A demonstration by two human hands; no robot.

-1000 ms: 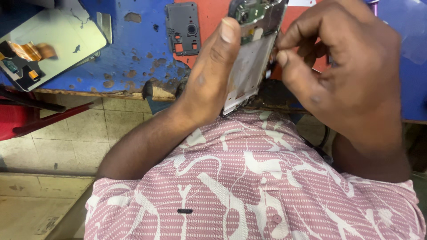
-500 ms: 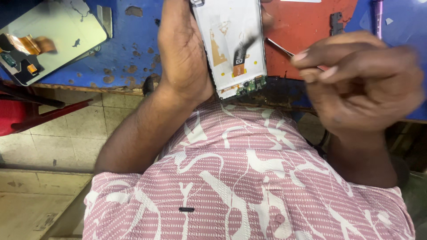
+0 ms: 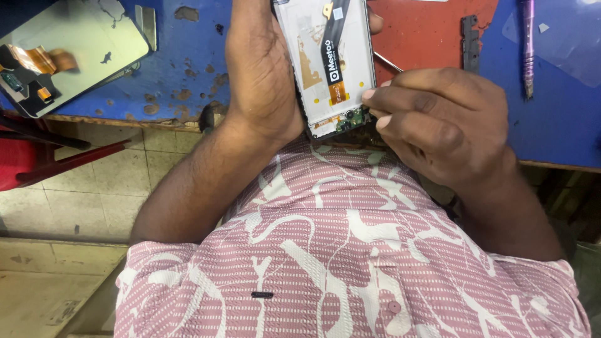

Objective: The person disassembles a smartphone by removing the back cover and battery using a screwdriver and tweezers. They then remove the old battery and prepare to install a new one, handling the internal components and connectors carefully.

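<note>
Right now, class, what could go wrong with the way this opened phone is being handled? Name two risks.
The left hand holds the opened phone in the air above the lap, so it could slip and drop. The right hand works a thin metal tool beside the exposed flex cable; a slip might tear it.

Your workbench (image 3: 181, 69) has a blue top, scuffed and chipped along its front edge, with bare patches in the paint. A red mat (image 3: 426, 34) lies on it straight ahead of you. At your far left a phone screen (image 3: 69, 44) lies face down, orange ribbon cables on its back. Just right of it sits a small metal plate (image 3: 147, 25). On the right lie a dark narrow strip (image 3: 469, 40) and a purple tool (image 3: 528, 47).
</note>
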